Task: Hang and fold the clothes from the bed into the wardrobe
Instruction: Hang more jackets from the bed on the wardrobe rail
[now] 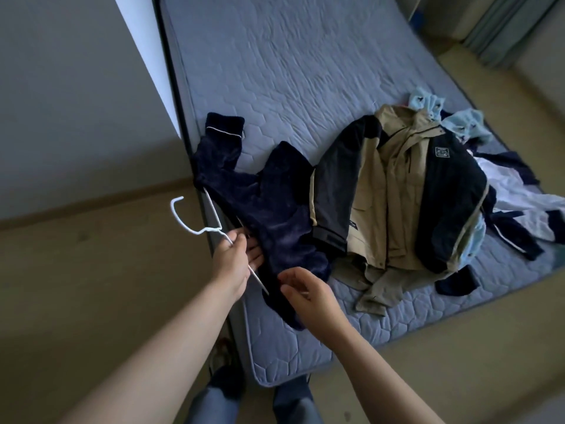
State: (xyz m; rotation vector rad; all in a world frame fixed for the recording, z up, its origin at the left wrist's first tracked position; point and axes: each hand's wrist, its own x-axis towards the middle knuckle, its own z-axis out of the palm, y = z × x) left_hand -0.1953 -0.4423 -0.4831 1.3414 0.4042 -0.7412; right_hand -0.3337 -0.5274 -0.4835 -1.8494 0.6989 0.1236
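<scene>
Navy fleece top point(275, 215), judged soft and limp, lies at the edge of the bed point(290, 71); the left hand point(232, 258) holds the white hanger point(195, 231) in a closed grip, the grip of the right hand point(308, 295) cannot be told; probably best taken at the shoulders.

In the upper left of the frame you had a grey wall point(76, 87), with a bright wedge of light point(142, 53) slanting across it. Below it a pale skirting strip point(91, 205) met the tan floor point(91, 286), which also filled the lower right. At upper right, pleated grey-green curtains point(501, 29) reached the floor.
</scene>
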